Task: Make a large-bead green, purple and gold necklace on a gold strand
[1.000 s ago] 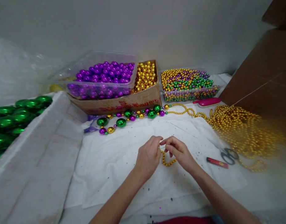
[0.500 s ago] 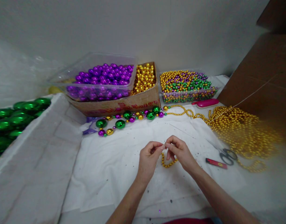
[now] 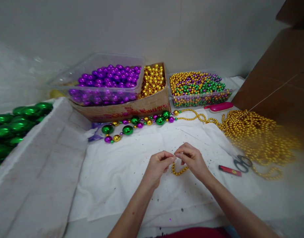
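- One white cloth (image 3: 132,185) is covering the work surface and giving loose beads a soft bed to stop on.
- One white foam box (image 3: 43,158) is keeping the large green balls (image 3: 15,125) penned in at the left.
- Two clear tubs are walling in round stock: one is holding purple balls (image 3: 107,81), the other small mixed beads (image 3: 196,87). Between them, one cardboard box (image 3: 132,110) is holding gold balls (image 3: 153,79).
- One heap of gold bead strands (image 3: 256,135) is lying at the right, within reach.
- One chunky necklace (image 3: 137,124), showing five large green beads, is lying stretched out in front of the cardboard box.
- Two hands are meeting fingertip to fingertip above the cloth: the left hand (image 3: 157,167) and right hand (image 3: 194,162) are both pinching the top of one short gold bead strand (image 3: 179,171), so it is hanging between them in a curve onto the cloth.
- One pink-handled tool (image 3: 220,106), one pair of scissors (image 3: 242,162) and one red lighter (image 3: 230,170) are lying to the right.
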Demonstrator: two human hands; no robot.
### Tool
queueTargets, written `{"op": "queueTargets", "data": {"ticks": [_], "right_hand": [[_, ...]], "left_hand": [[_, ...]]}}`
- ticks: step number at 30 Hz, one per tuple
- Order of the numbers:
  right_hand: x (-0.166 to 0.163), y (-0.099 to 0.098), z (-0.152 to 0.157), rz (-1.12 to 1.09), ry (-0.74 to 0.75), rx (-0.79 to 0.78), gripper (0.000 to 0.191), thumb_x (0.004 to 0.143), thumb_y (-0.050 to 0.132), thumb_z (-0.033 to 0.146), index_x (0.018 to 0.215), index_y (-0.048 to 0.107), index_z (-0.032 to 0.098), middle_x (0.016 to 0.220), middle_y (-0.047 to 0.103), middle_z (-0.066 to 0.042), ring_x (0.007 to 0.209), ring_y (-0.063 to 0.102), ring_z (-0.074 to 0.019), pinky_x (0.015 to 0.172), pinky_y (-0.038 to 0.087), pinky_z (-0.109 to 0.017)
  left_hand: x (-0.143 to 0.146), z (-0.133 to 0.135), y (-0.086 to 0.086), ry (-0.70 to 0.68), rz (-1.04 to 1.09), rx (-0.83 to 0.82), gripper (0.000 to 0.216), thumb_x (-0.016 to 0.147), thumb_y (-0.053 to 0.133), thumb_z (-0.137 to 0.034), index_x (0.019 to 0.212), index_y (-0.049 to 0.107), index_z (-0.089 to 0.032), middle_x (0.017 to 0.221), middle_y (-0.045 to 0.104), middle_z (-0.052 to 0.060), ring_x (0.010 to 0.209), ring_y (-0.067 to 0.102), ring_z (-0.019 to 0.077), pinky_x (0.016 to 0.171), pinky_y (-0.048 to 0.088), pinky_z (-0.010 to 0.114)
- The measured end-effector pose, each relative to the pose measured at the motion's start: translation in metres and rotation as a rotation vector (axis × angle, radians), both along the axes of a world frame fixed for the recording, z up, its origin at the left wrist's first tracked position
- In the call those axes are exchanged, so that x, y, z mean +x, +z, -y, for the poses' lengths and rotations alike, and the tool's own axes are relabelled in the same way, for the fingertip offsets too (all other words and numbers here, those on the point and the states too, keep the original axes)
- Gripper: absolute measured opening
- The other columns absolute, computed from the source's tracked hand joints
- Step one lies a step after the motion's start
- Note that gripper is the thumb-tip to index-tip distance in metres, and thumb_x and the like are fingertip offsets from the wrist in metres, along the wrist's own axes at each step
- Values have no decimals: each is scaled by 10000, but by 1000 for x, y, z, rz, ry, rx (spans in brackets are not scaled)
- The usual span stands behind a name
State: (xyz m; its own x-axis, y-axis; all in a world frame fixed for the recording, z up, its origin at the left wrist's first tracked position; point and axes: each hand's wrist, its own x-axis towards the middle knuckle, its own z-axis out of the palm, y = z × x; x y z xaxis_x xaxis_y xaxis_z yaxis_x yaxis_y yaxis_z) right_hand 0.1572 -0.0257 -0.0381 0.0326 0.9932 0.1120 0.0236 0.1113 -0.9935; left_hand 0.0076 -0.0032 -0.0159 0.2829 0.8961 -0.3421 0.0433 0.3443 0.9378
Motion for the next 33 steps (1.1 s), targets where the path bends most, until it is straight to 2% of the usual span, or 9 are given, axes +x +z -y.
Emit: {"op": "queueTargets", "data": {"ticks": [4,7,9,12,16,20,24,28,33], "right_hand": [[4,-1,1,104,-26,38,147,842,567,252,867,709,222,851,563,-33,654,565,-135,545,480,-266],[5,2,9,324,-169,125,194,859,541,216,1006,666,236,985,563,-71,891,565,-204,634,487,-302],[3,6,16,503,-220,224,192,867,524,192,1013,642,233,1046,547,-91,984,524,-236,726,484,-354],[-6,8,27,712,-183,349,163,879,497,166,965,627,214,1039,549,-104,990,492,-252,798,456,-405],[-15,3,30,828,-163,397,149,883,466,124,884,606,175,944,571,-99,886,488,-238,718,450,-377],[-18,1,28,820,-169,405,140,882,466,109,829,585,160,873,571,-86,841,481,-222,707,434,-365],[-18,2,26,755,-173,399,126,860,478,92,807,566,166,859,564,-77,836,485,-214,712,424,-355],[-18,3,24,612,-219,313,107,825,503,82,787,540,176,830,548,-54,824,501,-199,718,420,-340],[-18,5,24,458,-182,204,129,801,507,56,789,543,179,796,523,-24,735,512,-157,616,399,-280]], "left_hand": [[1,1,-2,13,-4,7,170,635,693,-284,678,641,-128,487,453,-54,436,319,51,408,208,194],[2,3,-5,40,-23,21,167,653,675,-286,699,629,-132,503,460,-52,444,331,55,406,211,188],[2,5,-7,62,-35,41,161,673,658,-289,716,617,-140,516,464,-52,456,350,61,410,228,186],[5,8,-9,75,-76,113,134,703,628,-280,728,606,-150,544,490,-45,482,395,74,435,281,191],[6,12,-7,83,-237,306,80,735,579,-225,715,609,-153,648,563,-13,583,488,102,539,375,213],[5,16,-5,82,-362,473,99,759,541,-179,690,608,-156,705,574,3,675,531,123,627,409,230],[4,22,-6,80,-405,525,99,770,544,-175,697,611,-165,711,563,-1,687,533,125,625,402,229],[1,25,-8,55,-316,448,106,773,573,-221,698,616,-159,723,568,7,700,529,131,609,396,226],[-4,23,-12,-3,-97,206,150,747,632,-294,736,637,-145,670,565,-1,588,472,100,514,353,206]]}}
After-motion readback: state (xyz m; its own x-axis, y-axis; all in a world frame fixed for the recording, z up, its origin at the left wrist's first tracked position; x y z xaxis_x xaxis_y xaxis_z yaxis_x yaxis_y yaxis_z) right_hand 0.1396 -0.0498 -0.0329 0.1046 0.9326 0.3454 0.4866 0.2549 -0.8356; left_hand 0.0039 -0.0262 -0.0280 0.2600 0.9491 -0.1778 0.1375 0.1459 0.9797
